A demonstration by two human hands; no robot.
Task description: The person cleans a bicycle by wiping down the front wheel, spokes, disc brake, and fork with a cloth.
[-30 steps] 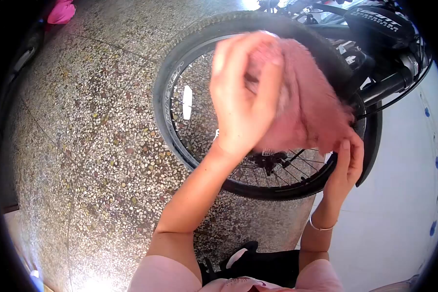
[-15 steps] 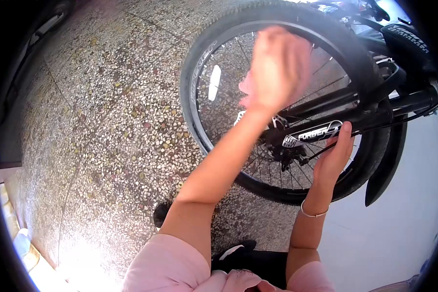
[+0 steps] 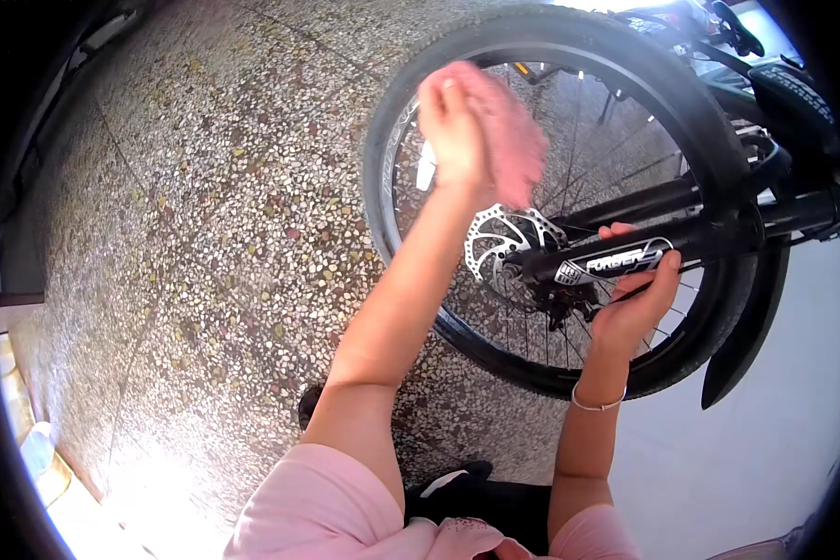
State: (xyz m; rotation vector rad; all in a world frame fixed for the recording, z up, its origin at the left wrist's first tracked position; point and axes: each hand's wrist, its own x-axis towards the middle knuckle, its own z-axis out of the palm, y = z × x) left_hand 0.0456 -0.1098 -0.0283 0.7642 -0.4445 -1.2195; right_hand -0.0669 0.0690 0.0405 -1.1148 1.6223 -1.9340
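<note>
My left hand (image 3: 455,140) pinches a pink cloth (image 3: 511,140) and reaches over the upper left part of a bicycle wheel (image 3: 383,187). The cloth hangs from the hand's right side and covers some spokes and part of the rim. Below it shows the silver brake disc (image 3: 483,247) at the hub. My right hand (image 3: 637,303) is wrapped around the black fork leg (image 3: 709,238), thumb near the white lettering and fingertips showing on the far side. A white reflector (image 3: 426,168) on the spokes is partly behind my left wrist.
Speckled stone floor (image 3: 215,233) spreads under the wheel and to the left. A black mudguard (image 3: 742,345) juts out at the right, beside a white surface (image 3: 747,448). More of the bicycle and its cables fill the upper right. My shoe (image 3: 457,476) is at the bottom.
My left hand with the cloth has swung left, uncovering the brake disc. Fingertips of my right hand now show beyond the fork leg. The wheel sits slightly further right in view.
</note>
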